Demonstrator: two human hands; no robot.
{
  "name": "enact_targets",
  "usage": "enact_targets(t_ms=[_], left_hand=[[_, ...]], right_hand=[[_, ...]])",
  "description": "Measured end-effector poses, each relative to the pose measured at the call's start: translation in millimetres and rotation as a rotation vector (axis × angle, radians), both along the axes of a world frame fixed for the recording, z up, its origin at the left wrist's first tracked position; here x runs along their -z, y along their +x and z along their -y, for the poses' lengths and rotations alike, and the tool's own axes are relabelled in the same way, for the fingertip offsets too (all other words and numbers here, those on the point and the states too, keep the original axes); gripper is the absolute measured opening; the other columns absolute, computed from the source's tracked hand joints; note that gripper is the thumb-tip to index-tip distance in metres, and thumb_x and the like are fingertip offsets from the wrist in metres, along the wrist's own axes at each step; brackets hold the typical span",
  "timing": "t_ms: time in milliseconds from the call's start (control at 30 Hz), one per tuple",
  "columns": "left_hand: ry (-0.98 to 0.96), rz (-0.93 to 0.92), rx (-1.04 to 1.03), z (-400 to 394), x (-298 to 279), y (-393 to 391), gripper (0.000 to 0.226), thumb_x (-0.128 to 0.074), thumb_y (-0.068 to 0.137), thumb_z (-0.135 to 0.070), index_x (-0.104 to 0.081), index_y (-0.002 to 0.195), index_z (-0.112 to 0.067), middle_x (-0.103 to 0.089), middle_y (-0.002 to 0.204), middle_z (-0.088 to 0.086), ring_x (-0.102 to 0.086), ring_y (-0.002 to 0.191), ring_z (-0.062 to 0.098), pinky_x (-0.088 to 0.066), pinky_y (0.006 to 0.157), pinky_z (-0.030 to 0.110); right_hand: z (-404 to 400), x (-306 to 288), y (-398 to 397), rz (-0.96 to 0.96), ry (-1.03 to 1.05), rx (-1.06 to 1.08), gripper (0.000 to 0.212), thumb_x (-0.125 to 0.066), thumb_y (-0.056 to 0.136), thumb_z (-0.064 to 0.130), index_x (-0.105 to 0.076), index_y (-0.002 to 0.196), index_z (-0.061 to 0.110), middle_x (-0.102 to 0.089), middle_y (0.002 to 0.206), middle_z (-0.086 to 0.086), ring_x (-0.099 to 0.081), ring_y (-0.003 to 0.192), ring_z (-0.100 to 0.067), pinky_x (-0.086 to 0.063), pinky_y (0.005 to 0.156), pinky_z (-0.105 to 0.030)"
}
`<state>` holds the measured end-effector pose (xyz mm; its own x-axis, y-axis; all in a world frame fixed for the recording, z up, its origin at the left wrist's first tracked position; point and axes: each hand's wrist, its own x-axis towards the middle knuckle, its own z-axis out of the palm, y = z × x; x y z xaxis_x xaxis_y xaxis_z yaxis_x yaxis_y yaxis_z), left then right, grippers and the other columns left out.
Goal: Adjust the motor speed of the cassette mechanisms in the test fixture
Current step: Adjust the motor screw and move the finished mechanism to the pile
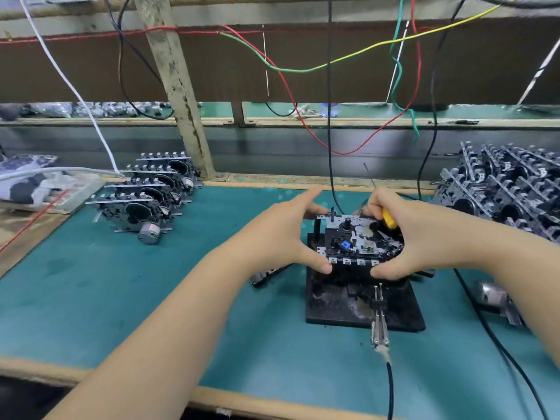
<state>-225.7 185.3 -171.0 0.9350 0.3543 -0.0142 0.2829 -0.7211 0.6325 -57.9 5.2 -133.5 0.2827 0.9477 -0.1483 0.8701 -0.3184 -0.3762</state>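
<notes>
A cassette mechanism with a small blue part sits on top of the black test fixture at the middle of the green mat. My left hand grips its left side, thumb on the front edge and fingers over the back. My right hand grips the right side the same way. A yellow-handled screwdriver is tucked in that hand, its thin shaft pointing up and back.
A row of mechanisms stands at the left, one with a silver motor in front. A dense stack of mechanisms fills the right. Black cables hang down to the fixture. A metal clip on a cable lies before it.
</notes>
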Motion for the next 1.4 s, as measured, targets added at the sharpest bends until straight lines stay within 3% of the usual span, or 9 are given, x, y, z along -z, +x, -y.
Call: enact_targets(t_ms=[233, 333, 433, 600, 767, 933, 1100, 1233, 1400], left_hand=[[0.024, -0.034, -0.036, 4.1, 2.6, -1.3, 0.121, -0.094, 0.063, -0.04, -0.02, 0.157, -0.035, -0.044, 0.148, -0.028, -0.041, 0.134, -0.005, -0.037, 0.109, 0.027], [0.261, -0.245, -0.114, 0.9, 15.6, -17.8, 0.125, -0.087, 0.067, -0.053, -0.005, 0.159, -0.036, -0.023, 0.163, -0.009, -0.028, 0.147, 0.016, -0.033, 0.116, 0.041], [0.35, -0.436, -0.281, -11.7, 23.9, -41.8, 0.087, -0.078, 0.078, -0.051, -0.033, 0.151, -0.038, -0.045, 0.148, 0.0, -0.045, 0.132, 0.024, -0.044, 0.098, 0.037], [0.004, 0.141, -0.377, -25.0, -12.3, -53.2, 0.031, -0.088, 0.072, -0.035, -0.069, 0.096, -0.04, -0.071, 0.102, -0.017, -0.066, 0.1, 0.001, -0.046, 0.083, 0.021], [0.159, 0.239, 0.067, 31.7, -34.5, 3.2, 0.024, -0.079, 0.085, -0.031, -0.068, 0.106, -0.034, -0.067, 0.108, -0.023, -0.058, 0.101, -0.002, -0.039, 0.088, 0.009], [0.361, 0.117, 0.091, 43.4, -15.1, 19.9, 0.016, -0.056, 0.101, -0.03, -0.063, 0.116, -0.026, -0.065, 0.119, -0.01, -0.053, 0.114, 0.015, -0.039, 0.101, 0.034], [0.378, 0.117, 0.112, 46.2, -16.9, 12.6, 0.038, -0.062, 0.092, -0.051, -0.062, 0.122, -0.027, -0.064, 0.126, -0.012, -0.052, 0.118, 0.014, -0.037, 0.102, 0.032], [0.432, 0.042, 0.209, 39.8, -25.9, 9.4, 0.058, -0.078, 0.075, -0.039, -0.058, 0.128, -0.029, -0.062, 0.131, -0.016, -0.051, 0.12, 0.01, -0.022, 0.114, 0.024], [0.471, 0.07, 0.201, 39.2, -24.4, 10.9, 0.053, -0.075, 0.078, -0.029, -0.058, 0.128, -0.028, -0.063, 0.122, -0.009, -0.052, 0.114, 0.014, -0.037, 0.095, 0.026]], right_hand=[[26.0, -7.0, 22.8, 0.059, -0.019, 0.104, 0.075, -0.095, 0.055, 0.042, -0.028, 0.088, 0.041, -0.059, 0.125, 0.02, -0.049, 0.084, 0.024, -0.036, 0.064, -0.014], [30.1, -2.4, 25.3, 0.023, 0.014, 0.15, 0.074, -0.097, 0.054, 0.041, -0.03, 0.085, 0.038, -0.062, 0.126, 0.022, -0.049, 0.096, 0.018, -0.034, 0.067, -0.01], [31.0, 1.0, 26.0, 0.021, 0.025, 0.156, 0.073, -0.097, 0.054, 0.041, -0.031, 0.085, 0.038, -0.061, 0.128, 0.021, -0.045, 0.095, 0.022, -0.032, 0.066, -0.01], [30.1, 3.4, 27.1, 0.028, 0.045, 0.137, 0.073, -0.097, 0.054, 0.038, -0.031, 0.085, 0.036, -0.062, 0.127, 0.015, -0.044, 0.072, 0.033, -0.033, 0.059, -0.009], [32.9, 0.6, 22.3, -0.025, 0.054, 0.167, 0.071, -0.095, 0.055, 0.043, -0.031, 0.084, 0.044, -0.058, 0.116, 0.028, -0.051, 0.083, 0.021, -0.034, 0.062, -0.022], [41.5, 2.6, 19.7, -0.495, 0.152, 0.309, 0.049, -0.082, 0.062, 0.053, -0.038, 0.08, 0.039, -0.066, 0.113, 0.028, -0.062, 0.116, -0.013, -0.045, 0.104, -0.047], [17.1, 38.7, 0.9, -0.669, 0.578, 0.613, 0.042, -0.075, 0.087, 0.038, -0.035, 0.086, 0.026, -0.068, 0.091, 0.012, -0.055, 0.08, -0.014, -0.04, 0.072, -0.032], [13.1, 55.4, -4.8, -0.761, 0.723, 0.706, 0.042, -0.077, 0.087, 0.022, -0.035, 0.09, 0.025, -0.072, 0.103, 0.005, -0.059, 0.085, -0.009, -0.04, 0.073, -0.028], [10.2, 62.0, -10.3, -0.771, 0.791, 0.739, 0.041, -0.075, 0.087, 0.022, -0.034, 0.089, 0.025, -0.073, 0.105, 0.004, -0.06, 0.086, -0.009, -0.038, 0.07, -0.027]])
